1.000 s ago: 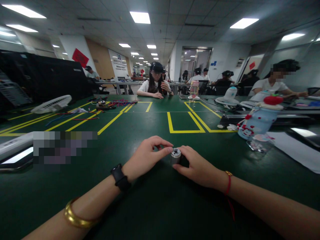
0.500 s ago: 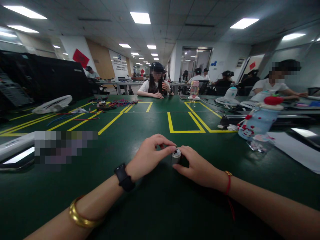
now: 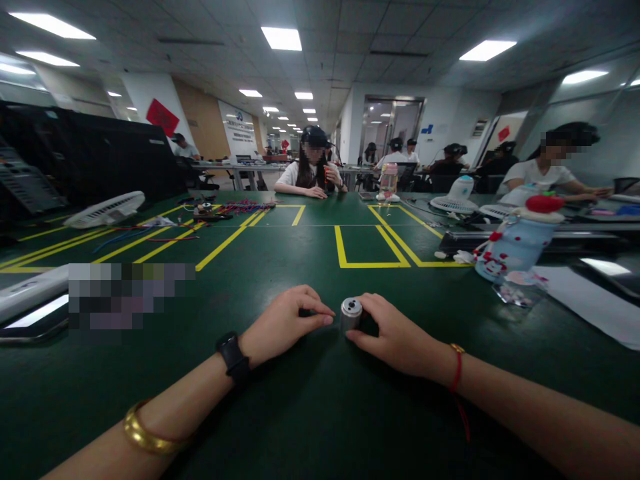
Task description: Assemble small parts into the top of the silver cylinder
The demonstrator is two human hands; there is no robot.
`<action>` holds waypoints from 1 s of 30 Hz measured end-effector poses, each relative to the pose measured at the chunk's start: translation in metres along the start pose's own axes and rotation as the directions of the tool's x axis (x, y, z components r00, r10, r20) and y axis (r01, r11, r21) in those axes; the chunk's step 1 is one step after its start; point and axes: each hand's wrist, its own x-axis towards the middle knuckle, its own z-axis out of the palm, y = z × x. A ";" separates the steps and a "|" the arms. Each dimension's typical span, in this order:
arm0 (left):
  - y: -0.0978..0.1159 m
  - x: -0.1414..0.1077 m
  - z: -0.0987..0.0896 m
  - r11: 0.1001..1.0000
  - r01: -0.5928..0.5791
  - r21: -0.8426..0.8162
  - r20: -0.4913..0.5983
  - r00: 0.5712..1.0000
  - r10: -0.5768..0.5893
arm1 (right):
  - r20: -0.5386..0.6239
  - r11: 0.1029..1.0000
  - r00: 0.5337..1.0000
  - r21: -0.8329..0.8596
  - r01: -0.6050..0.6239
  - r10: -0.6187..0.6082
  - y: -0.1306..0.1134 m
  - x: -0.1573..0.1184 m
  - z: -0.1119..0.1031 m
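A small silver cylindrical motor (image 3: pixel 351 312) stands upright on the green table, its round top face showing dark holes. My right hand (image 3: pixel 395 333) is closed around it from the right, thumb at the front and fingers behind. To the left of the motor, apart from it, is my left hand (image 3: pixel 285 323), thumb and fingertips pinched together. Whatever may be between those fingertips is too small to make out.
Yellow tape (image 3: pixel 375 265) marks the green table (image 3: pixel 280 427). A blue bottle (image 3: pixel 520 240) and white paper (image 3: pixel 590 303) lie to the right. Wires (image 3: pixel 245 210) and a white fan (image 3: pixel 105 209) are at the far left. A person (image 3: pixel 313 167) sits opposite.
My left hand has moved left and slightly down, off the motor's top, which now shows fully. My right hand still holds the motor in the same place.
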 end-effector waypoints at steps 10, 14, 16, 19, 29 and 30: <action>-0.012 0.001 -0.005 0.999 -0.036 0.021 0.131 0.991 0.033 | -0.012 1.000 1.000 -0.015 0.009 -0.009 0.001 -0.001 0.000; -0.016 0.001 -0.009 0.999 -0.024 -0.027 0.153 0.988 0.027 | -0.002 1.000 1.000 -0.007 0.007 -0.007 0.001 -0.001 0.000; -0.017 0.001 -0.010 0.999 -0.024 -0.026 0.150 0.988 0.028 | -0.004 1.000 1.000 -0.001 0.001 -0.001 0.001 -0.001 0.000; -0.017 0.001 -0.009 0.999 -0.027 -0.031 0.143 0.989 0.031 | -0.007 1.000 1.000 0.004 -0.007 0.007 0.001 -0.001 0.000; -0.014 0.000 -0.015 0.999 -0.030 -0.038 0.181 0.983 0.037 | -0.002 1.000 1.000 0.001 -0.015 0.015 0.001 -0.001 -0.001; -0.015 0.000 -0.017 0.999 -0.023 -0.036 0.203 0.979 0.030 | -0.005 1.000 1.000 0.000 -0.015 0.015 0.001 -0.001 -0.001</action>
